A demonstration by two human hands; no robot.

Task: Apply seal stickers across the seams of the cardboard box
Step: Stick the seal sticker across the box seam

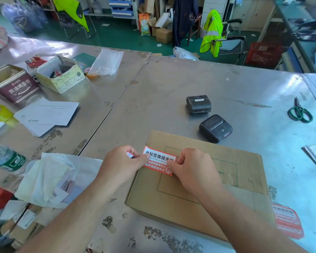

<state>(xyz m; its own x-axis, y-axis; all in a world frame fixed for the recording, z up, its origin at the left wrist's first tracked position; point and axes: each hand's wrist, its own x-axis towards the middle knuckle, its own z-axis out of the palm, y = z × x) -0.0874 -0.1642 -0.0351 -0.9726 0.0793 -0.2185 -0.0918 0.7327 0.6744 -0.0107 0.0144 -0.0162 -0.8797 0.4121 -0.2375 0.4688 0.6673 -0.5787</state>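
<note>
Grip at both ends of seal sticker (pixel 159 158), long axis left-right.

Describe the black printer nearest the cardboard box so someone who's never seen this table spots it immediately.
On the steel table, look past the far edge of the cardboard box, where two black printers sit. The near printer is the one closest to the box, lying at an angle. The far printer carries a white label on top; this one does not.

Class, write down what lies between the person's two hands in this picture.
In the head view, a red-and-white seal sticker spans the gap, pinched by the left hand and right hand over the cardboard box.
</note>
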